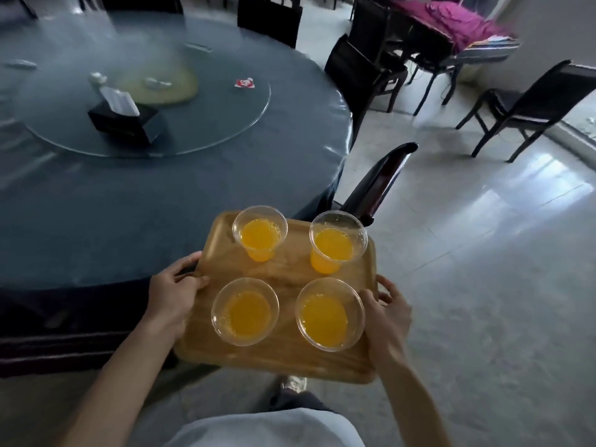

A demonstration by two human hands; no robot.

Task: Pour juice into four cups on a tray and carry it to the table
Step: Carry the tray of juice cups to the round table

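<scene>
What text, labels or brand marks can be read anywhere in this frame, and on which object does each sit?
Nothing here can be read for certain.
Red packet on the glass turntable: white marks, too blurred to read.
Black tissue box: no visible lettering.
Four juice cups, e.g., and wooden tray: no print visible.

The room is dim. Daylight comes in from the far right and makes bright white patches on the shiny pale tiled floor (483, 221). The big round dark blue table (129, 195) has a hazy, smeary glare on its far left side. Edges look bent and blurry.
</scene>
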